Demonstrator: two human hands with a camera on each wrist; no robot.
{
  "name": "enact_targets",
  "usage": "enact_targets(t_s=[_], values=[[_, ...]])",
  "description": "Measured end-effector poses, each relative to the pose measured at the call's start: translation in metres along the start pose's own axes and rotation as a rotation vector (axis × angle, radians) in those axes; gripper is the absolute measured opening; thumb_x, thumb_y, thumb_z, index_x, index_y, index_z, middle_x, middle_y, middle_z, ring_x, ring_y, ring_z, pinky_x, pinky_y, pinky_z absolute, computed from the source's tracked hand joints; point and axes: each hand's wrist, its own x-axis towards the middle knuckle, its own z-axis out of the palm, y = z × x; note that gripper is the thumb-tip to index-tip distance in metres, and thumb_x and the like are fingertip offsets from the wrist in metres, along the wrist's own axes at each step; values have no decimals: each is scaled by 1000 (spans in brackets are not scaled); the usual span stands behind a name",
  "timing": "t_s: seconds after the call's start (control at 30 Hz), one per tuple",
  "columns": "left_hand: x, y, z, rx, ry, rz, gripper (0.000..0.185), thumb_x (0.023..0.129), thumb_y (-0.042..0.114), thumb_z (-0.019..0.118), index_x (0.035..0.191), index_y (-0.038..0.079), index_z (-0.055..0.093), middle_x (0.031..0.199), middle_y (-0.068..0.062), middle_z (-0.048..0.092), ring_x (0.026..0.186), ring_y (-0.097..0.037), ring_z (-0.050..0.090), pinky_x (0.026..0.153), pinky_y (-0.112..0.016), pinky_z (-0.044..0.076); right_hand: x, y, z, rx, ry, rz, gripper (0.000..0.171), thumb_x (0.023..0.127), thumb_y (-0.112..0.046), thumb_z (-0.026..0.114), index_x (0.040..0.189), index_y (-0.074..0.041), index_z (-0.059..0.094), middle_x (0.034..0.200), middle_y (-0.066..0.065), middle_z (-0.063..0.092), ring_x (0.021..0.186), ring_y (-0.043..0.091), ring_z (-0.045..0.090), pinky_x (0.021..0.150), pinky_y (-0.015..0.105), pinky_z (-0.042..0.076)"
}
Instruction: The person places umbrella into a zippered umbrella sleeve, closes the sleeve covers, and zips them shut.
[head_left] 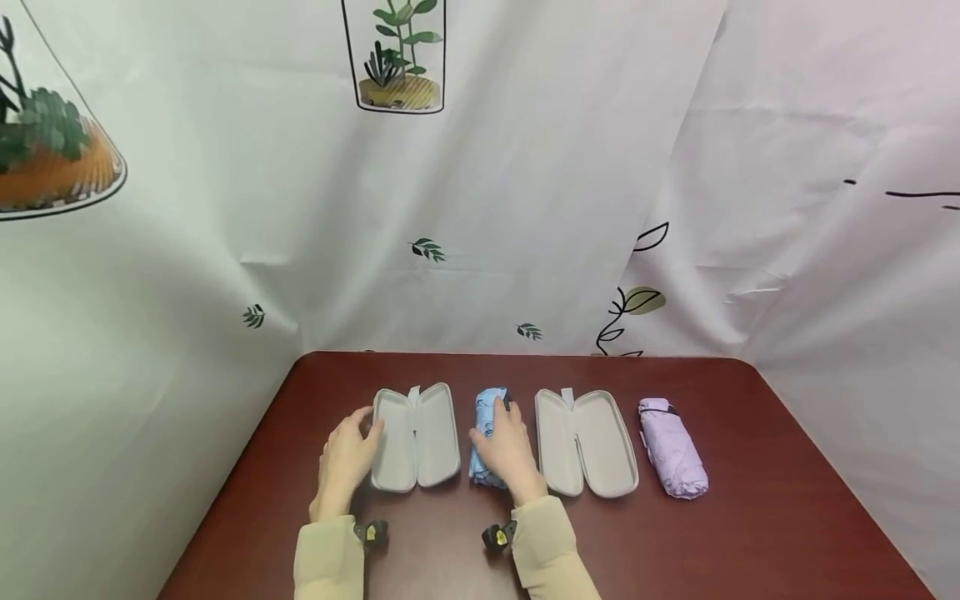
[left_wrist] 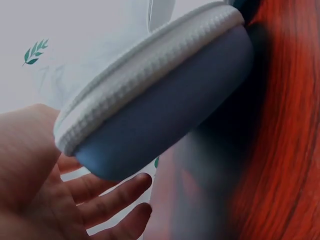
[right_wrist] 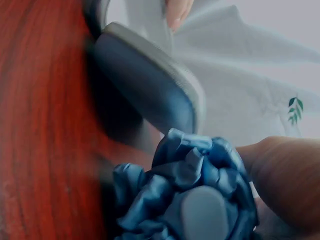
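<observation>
Right hand [head_left: 510,451] gripping a blue umbrella [head_left: 484,414] on a dark red table [head_left: 435,554]

Nearest, the right hand is holding the folded umbrella between thumb and fingers; the left hand [head_left: 348,456] is sitting, fingers loosely spread, by the open left case [head_left: 393,450], contact being unclear. A slack hold on slick-looking fabric could let the umbrella slip. Its long axis is running near to far, cap [right_wrist: 204,212] facing the person, left of the far edge's middle. Toward the right edge, past the open right case [head_left: 606,450], a lavender umbrella [head_left: 673,450] is slanting.
</observation>
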Motion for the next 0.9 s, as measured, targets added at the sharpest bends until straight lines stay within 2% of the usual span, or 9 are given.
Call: enact_targets(t_s=[0.13, 0.3, 0.43, 0.57, 0.67, 0.9], values=[[-3, 2, 2, 12, 26, -8, 43, 96, 31, 57, 133, 8, 57, 101, -11, 63, 83, -29, 60, 68, -49, 46, -3, 2, 5, 0, 40, 37, 81, 90, -33, 69, 148, 6, 29, 146, 35, 29, 130, 52, 36, 103, 59, 34], [-4, 4, 2, 34, 41, -10, 43, 96, 33, 58, 131, 7, 58, 95, -7, 62, 78, -27, 59, 63, -46, 45, -3, 3, 12, -1, 64, 69, 95, 85, -43, 73, 151, 4, 24, 140, 36, 33, 130, 47, 37, 101, 56, 38], [-2, 3, 7, 34, 53, -11, 39, 96, 33, 58, 127, 9, 61, 93, -6, 63, 77, -27, 59, 65, -47, 46, -1, 5, 13, -17, 74, 86, 95, 82, -37, 76, 151, 3, 25, 138, 36, 36, 130, 46, 38, 100, 55, 39], [-1, 2, 12, 37, 77, -14, 27, 94, 34, 59, 106, 10, 64, 85, -3, 62, 72, -26, 59, 62, -46, 44, 1, 8, 13, -29, 71, 89, 91, 79, -30, 76, 150, 3, 28, 137, 36, 38, 129, 47, 39, 101, 55, 38], [-1, 1, 14, 47, 87, -12, 23, 93, 35, 60, 92, 12, 60, 77, -2, 58, 68, -25, 56, 58, -44, 42, 2, 9, 12, -17, 75, 90, 90, 78, -28, 75, 149, 3, 31, 138, 35, 39, 127, 46, 42, 101, 56, 38], [0, 2, 12, 52, 80, -12, 23, 94, 35, 59, 85, 14, 56, 73, -2, 55, 66, -26, 55, 56, -42, 40, 1, 6, 10, 23, 102, 66, 88, 78, -27, 76, 148, 4, 33, 136, 35, 41, 125, 46, 44, 101, 55, 38]])
